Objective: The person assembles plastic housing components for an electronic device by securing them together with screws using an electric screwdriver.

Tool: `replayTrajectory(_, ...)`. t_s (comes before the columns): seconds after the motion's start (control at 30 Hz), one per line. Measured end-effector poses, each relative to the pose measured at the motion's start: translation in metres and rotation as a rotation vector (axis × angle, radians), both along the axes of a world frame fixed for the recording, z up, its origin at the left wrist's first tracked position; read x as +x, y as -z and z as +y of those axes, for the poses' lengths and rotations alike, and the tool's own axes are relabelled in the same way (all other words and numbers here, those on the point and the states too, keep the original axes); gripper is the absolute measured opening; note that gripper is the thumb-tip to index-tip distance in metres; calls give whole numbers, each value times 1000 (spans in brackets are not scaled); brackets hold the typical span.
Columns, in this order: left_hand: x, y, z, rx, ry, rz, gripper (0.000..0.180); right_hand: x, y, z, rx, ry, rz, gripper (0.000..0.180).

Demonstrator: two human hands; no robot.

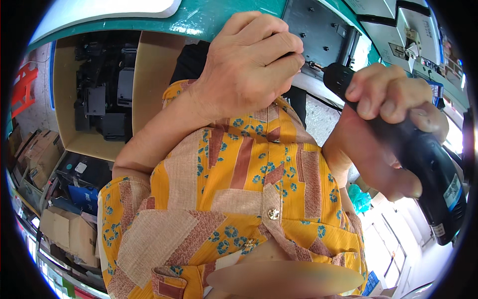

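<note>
A black power screwdriver [398, 144] is being gripped in the right hand [383, 124], its tip being steadied by the left hand's [249, 65] closed fingers [286, 52] against the grey metal panel [318, 30], where alignment seems needed.

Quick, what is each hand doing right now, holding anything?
Left hand: closed, fingers pinched near the driver tip; what it holds is hidden.
Right hand: closed around the black electric screwdriver.
</note>
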State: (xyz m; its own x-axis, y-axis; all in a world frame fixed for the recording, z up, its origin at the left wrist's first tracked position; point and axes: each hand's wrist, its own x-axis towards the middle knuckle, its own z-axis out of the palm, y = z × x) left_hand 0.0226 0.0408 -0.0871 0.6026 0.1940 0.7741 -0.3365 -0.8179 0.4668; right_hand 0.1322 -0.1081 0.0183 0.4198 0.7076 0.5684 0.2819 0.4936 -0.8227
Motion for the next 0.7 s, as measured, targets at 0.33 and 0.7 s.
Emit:
replayTrajectory(0.33,9,4,7,37,24,121,22,44,15,-26,256,-48,200,67)
replayTrajectory(0.7,38,-49,18,219,51,381,80,63,42,-44,446,375,315,47)
